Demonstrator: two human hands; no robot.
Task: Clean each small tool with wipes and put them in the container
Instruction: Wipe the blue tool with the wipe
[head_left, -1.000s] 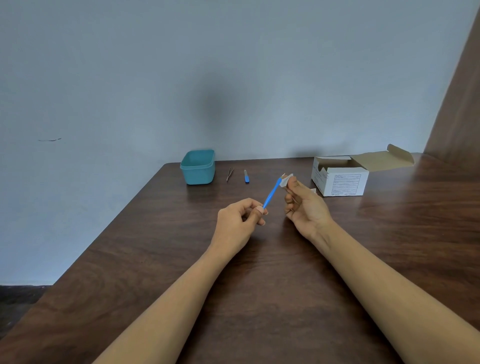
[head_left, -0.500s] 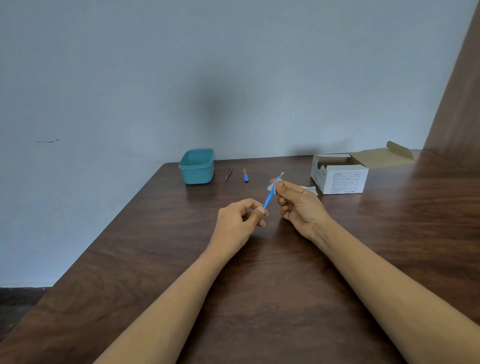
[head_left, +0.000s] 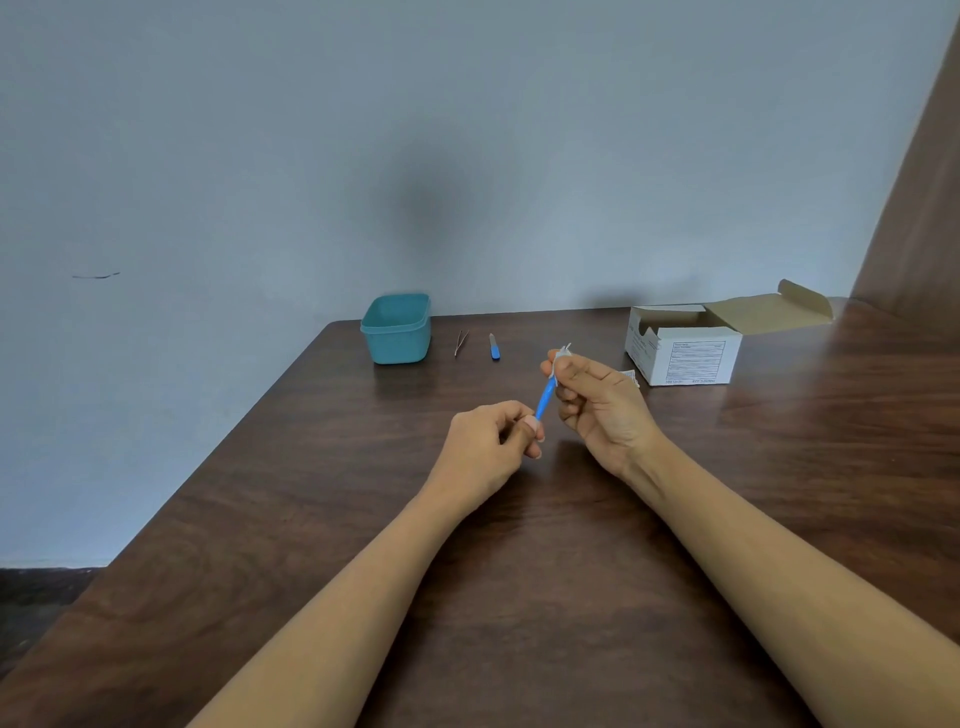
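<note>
Mid-table, the left hand (head_left: 493, 441) pinches the blue tool (head_left: 544, 401) by its lower end while the right hand (head_left: 602, 410) pinches a white wipe (head_left: 562, 354) round its top. The teal container (head_left: 396, 332) sits out at 11 o'clock, with tweezers (head_left: 461, 343) and a short blue-handled pick (head_left: 494, 348) beside it.

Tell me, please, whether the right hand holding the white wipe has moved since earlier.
Yes. The right hand with the white wipe dipped toward the left hand, then slid back up the thin blue tool, toward the open white cardboard box.
</note>
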